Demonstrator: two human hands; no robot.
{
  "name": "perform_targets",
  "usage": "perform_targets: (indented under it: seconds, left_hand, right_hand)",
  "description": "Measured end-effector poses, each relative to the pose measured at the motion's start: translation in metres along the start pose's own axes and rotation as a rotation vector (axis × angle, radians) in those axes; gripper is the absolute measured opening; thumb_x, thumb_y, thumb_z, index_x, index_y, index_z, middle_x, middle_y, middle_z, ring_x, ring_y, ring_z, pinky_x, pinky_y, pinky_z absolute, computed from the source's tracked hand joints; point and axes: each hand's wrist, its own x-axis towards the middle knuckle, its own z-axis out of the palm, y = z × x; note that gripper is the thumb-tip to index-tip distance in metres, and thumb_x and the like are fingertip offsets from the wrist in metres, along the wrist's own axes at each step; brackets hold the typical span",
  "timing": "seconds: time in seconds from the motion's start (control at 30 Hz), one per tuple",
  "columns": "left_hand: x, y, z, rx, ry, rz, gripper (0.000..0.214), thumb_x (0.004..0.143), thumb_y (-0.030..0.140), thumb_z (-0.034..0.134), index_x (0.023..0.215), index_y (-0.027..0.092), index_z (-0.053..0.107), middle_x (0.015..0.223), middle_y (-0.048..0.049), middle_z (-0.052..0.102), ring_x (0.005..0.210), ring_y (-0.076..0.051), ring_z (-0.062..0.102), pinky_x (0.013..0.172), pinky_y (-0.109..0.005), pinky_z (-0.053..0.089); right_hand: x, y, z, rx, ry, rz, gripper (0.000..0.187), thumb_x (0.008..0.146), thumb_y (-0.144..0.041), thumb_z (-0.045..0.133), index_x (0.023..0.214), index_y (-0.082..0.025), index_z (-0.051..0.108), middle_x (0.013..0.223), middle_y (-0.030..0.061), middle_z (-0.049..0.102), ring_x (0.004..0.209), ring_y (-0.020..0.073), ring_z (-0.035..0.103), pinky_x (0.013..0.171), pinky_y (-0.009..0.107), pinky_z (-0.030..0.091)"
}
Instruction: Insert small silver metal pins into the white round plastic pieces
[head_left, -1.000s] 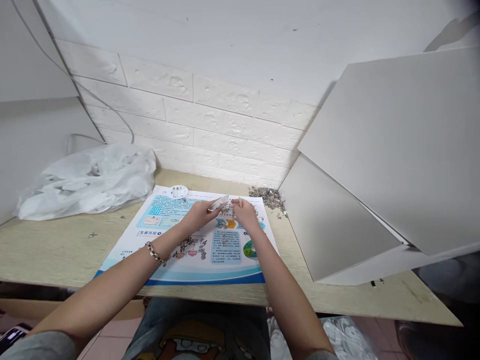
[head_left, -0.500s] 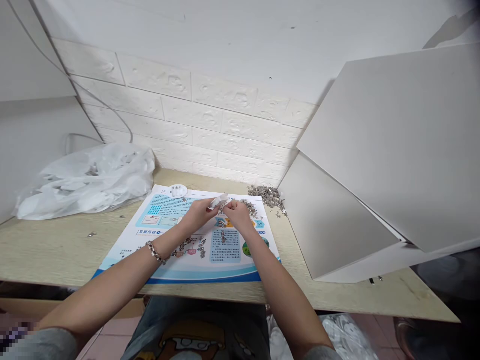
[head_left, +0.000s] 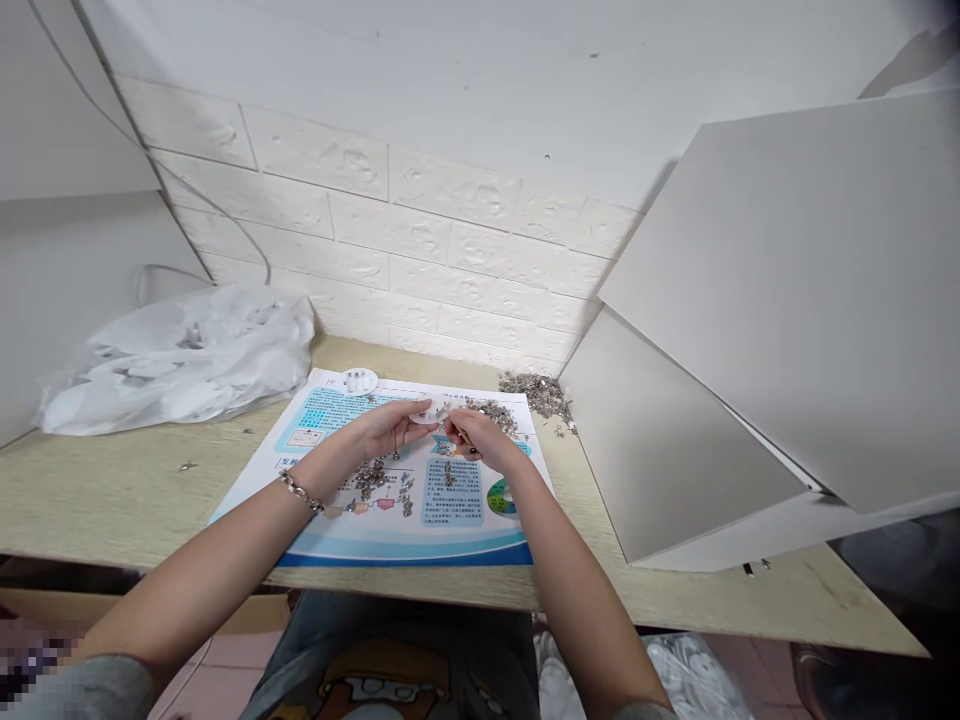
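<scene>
My left hand (head_left: 391, 424) holds a small white plastic disc (head_left: 426, 416) by its edge, between thumb and fingers, above a printed poster sheet (head_left: 345, 540). My right hand (head_left: 481, 438) is closed in a pinch at the disc's right side; what sits between its fingertips is too small to make out. A similar white disc (head_left: 360, 381) carrying several small metal pieces lies at the sheet's top left. Under and beside my left hand is a cluster of small metal pieces (head_left: 370, 480). Another metal heap (head_left: 499, 414) lies behind my right hand.
A larger pile of metal pieces (head_left: 541, 393) sits by the wall, next to leaning white panels (head_left: 675, 430) on the right. On the left rests a clear plastic bag (head_left: 187, 365) of white parts. The table's front edge (head_left: 420, 585) runs just before my body.
The white disc in my left hand has tipped from steep to flatter. My left hand has moved slightly left and down with its fingers more spread; my right hand has shifted a little right.
</scene>
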Motion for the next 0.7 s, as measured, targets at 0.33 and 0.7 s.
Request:
perform_targets:
  seconds: [0.33,0.7]
  left_hand:
    - [-0.0026,-0.0004,0.0033,0.053,-0.03,-0.004,0.005,0.078,0.006,0.054,0.08,0.005,0.059,0.077,-0.0101,0.064,0.07,-0.014,0.064,0.066,-0.017,0.054]
    - [-0.0036,-0.0024,0.0046,0.05,-0.042,-0.005,0.007,0.078,0.004,0.052,0.077,0.004,0.058,0.076,-0.0102,0.064,0.069,-0.014,0.063,0.063,-0.017,0.055]
  right_hand:
    - [-0.0003,-0.0024,0.0009,-0.005,-0.02,-0.014,0.033,0.076,-0.045,0.051,0.069,-0.013,0.053,0.046,-0.0054,0.035,0.033,0.0032,0.021,0.033,0.019,0.013]
    - [0.004,0.0064,-0.0046,0.004,-0.048,-0.045,0.036,0.072,-0.048,0.057,0.063,-0.013,0.05,0.045,-0.0055,0.035,0.035,0.0033,0.025,0.034,0.018,0.015]
